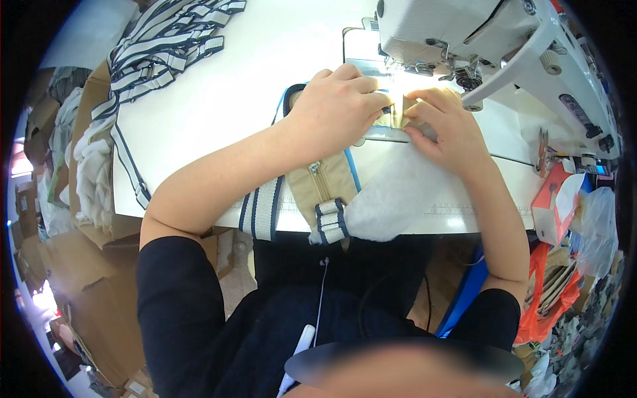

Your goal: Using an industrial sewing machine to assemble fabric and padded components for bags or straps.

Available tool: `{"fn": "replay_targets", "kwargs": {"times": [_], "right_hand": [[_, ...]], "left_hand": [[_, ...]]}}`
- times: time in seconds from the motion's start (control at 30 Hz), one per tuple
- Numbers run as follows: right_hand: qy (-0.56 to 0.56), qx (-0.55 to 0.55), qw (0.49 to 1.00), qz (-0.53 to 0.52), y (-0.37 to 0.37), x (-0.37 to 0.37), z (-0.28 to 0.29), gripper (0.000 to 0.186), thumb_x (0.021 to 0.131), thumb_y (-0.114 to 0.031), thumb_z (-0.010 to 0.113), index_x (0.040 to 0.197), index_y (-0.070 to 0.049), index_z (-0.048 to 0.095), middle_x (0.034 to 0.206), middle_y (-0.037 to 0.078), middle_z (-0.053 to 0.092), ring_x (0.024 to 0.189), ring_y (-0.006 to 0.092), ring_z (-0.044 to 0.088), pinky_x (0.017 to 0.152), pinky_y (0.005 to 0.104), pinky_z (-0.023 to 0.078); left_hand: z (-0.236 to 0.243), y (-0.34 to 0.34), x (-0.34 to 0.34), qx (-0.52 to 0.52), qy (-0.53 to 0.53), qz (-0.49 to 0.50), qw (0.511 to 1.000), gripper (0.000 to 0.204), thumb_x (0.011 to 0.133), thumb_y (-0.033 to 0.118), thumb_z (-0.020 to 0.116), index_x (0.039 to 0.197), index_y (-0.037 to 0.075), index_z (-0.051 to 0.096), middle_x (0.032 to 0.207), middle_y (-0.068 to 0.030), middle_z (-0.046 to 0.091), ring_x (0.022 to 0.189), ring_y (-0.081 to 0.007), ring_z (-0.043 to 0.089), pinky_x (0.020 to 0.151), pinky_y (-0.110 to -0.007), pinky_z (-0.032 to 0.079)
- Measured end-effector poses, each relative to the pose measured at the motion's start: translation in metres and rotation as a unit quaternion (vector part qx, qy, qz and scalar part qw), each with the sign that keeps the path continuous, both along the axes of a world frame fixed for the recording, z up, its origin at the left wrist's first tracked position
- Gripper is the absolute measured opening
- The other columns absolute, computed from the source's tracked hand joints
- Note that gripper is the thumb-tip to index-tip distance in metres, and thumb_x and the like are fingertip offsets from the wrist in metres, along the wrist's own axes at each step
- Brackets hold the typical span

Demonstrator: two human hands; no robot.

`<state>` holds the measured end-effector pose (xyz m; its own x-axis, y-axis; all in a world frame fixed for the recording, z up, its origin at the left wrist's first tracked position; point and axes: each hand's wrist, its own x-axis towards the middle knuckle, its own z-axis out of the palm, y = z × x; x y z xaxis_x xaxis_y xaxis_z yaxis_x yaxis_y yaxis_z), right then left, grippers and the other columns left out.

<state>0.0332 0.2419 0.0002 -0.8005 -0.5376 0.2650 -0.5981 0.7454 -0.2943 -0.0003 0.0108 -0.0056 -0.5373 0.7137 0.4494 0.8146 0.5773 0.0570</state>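
Under the lit needle area of a white sewing machine [458, 33], both hands work at the edge of a tan fabric piece [342, 178]. My left hand [342, 106] has its fingers bent and pressed together on the fabric, left of the needle area. My right hand [448, 126] pinches the fabric's edge between thumb and fingers. The tan piece carries a zipper [320, 179], blue edging and a striped webbing loop [330, 221]. A sheet of white padding [398, 192] spreads below my right hand. Striped webbing [263, 209] hangs over the table's front edge.
A heap of striped straps [162, 50] lies at the far left of the white table [265, 40], one trailing over the edge. Left of the table stands a cardboard box [99, 166] with white material. At the right are a red-and-white box [554, 205] and a red plastic bag [547, 298].
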Motion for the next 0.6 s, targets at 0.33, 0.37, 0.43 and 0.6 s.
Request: {"fn": "replay_targets", "kwargs": {"times": [0.33,0.37,0.43,0.6], "right_hand": [[0.008,-0.001,1.000,0.005,-0.001,0.000,-0.002,0.020,0.074,-0.012,0.071,0.092,-0.010,0.062,0.112,0.003,0.061,0.104,0.0266,0.056,0.093,0.0396,0.043],[0.015,0.008,1.000,0.011,-0.001,0.002,-0.002,0.022,0.073,-0.012,0.071,0.093,-0.011,0.062,0.112,0.004,0.061,0.103,0.0265,0.057,0.093,0.0398,0.043],[0.050,-0.007,0.998,0.023,-0.004,0.004,0.000,0.020,0.075,-0.014,0.070,0.093,-0.011,0.062,0.109,0.001,0.062,0.090,0.0241,0.060,0.079,0.0372,0.046],[0.089,-0.053,0.992,0.073,-0.002,0.000,-0.004,0.014,0.076,-0.013,0.068,0.090,-0.011,0.064,0.102,-0.001,0.064,0.073,0.0209,0.063,0.063,0.0339,0.048]], "left_hand": [[0.002,-0.003,-0.002,-0.011,-0.043,0.005,0.999,0.016,0.084,0.020,0.069,0.096,0.011,0.073,0.101,-0.0022,0.069,0.098,-0.0208,0.061,0.082,-0.035,0.052],[0.002,-0.004,-0.001,-0.002,-0.033,-0.003,0.999,0.015,0.083,0.019,0.069,0.095,0.011,0.073,0.100,-0.0023,0.069,0.097,-0.0209,0.061,0.082,-0.035,0.052],[-0.001,-0.003,-0.001,0.007,-0.022,-0.012,1.000,0.014,0.083,0.018,0.069,0.094,0.011,0.073,0.100,-0.0025,0.068,0.097,-0.0210,0.062,0.082,-0.035,0.052],[-0.001,-0.001,-0.003,0.027,-0.007,-0.039,0.999,0.011,0.080,0.013,0.069,0.090,0.009,0.072,0.097,-0.0030,0.069,0.096,-0.0218,0.063,0.082,-0.034,0.053]]}}
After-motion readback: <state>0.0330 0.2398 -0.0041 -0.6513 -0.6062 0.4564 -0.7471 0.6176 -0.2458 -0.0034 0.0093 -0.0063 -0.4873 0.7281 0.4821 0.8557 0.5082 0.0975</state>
